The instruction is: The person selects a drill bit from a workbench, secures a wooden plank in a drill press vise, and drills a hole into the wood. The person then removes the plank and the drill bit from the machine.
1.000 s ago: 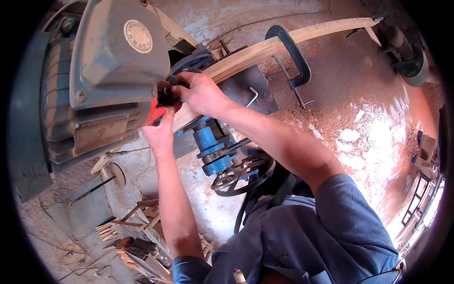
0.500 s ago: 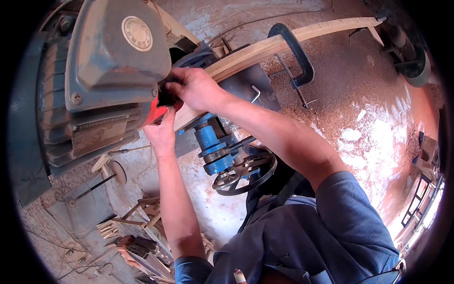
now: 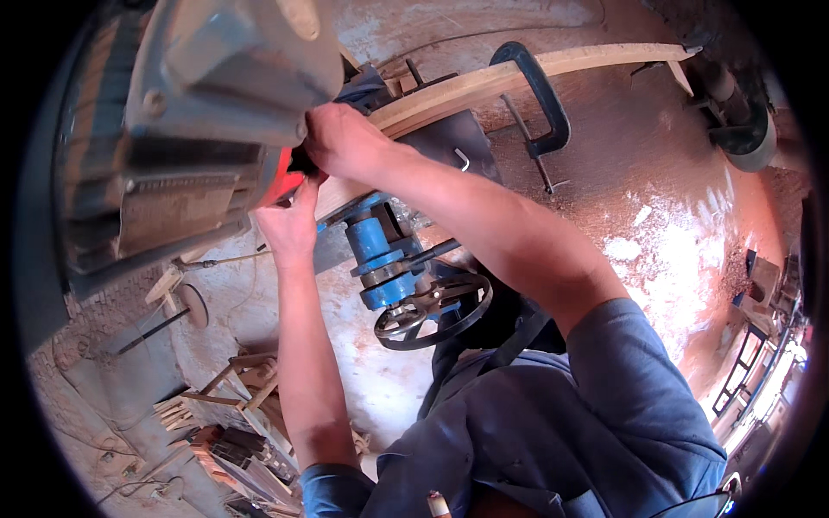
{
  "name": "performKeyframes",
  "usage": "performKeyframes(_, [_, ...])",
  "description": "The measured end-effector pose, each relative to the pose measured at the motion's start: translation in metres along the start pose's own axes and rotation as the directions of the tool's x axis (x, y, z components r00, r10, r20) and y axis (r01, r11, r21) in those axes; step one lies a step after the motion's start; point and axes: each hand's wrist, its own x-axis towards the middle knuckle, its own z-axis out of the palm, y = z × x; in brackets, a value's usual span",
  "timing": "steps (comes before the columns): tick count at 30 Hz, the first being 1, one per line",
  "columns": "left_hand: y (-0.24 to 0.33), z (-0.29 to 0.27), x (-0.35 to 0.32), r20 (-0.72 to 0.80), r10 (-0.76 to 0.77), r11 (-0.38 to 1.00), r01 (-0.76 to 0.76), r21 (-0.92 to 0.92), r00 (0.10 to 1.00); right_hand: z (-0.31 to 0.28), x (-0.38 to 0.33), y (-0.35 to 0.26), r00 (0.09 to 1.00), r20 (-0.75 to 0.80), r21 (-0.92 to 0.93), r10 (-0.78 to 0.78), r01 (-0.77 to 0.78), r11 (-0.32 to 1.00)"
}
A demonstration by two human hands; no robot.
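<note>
A large grey electric motor (image 3: pixel 194 164), dusty with worn blue paint, fills the upper left. Below its housing shows a red part (image 3: pixel 281 180) with a dark opening beside it. My left hand (image 3: pixel 289 223) reaches up to the red part's lower edge, thumb raised against it and the other fingers mostly hidden. My right hand (image 3: pixel 347 142) is closed at the dark opening from the other side; its fingertips are hidden, and what they hold cannot be made out. Just beneath both hands runs a long wooden board (image 3: pixel 414 112), lying across the machine.
A dark C-clamp (image 3: pixel 544 104) grips the board at right. An L-shaped hex key (image 3: pixel 464 160) lies on the dark metal plate (image 3: pixel 440 142). A blue mechanism (image 3: pixel 371 250) with a handwheel (image 3: pixel 436 315) stands before me. Wood scraps (image 3: pixel 246 457) are at lower left; sawdust covers the floor.
My view has shifted, so the motor sits higher and the handwheel slightly further left. Both hands stay at the red part; the right hand's fingers are now more hidden.
</note>
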Motion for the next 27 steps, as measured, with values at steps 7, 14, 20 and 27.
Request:
performKeyframes(7, [-0.014, -0.015, -0.002, 0.031, 0.009, 0.999, -0.01, 0.035, 0.999, 0.019, 0.01, 0.007, 1.0, 0.016, -0.25, 0.016, -0.011, 0.968])
performKeyframes(14, [-0.017, -0.013, 0.0, -0.015, 0.018, 0.999, -0.017, 0.039, 1.0, 0.015, 0.024, -0.002, 0.937, 0.327, -0.769, 0.126, 0.187, 0.612])
performKeyframes(20, [-0.013, 0.002, 0.007, -0.005, 0.146, 0.974, -0.143, 0.174, 0.989, -0.014, 0.049, 0.102, 0.934, 0.358, -0.849, 0.001, 0.326, 0.415])
performKeyframes(27, [-0.013, -0.012, 0.0, -0.023, 0.025, 0.993, -0.022, 0.12, 0.999, -0.007, 0.028, -0.003, 0.864, 0.336, -0.524, 0.375, -0.159, 0.836])
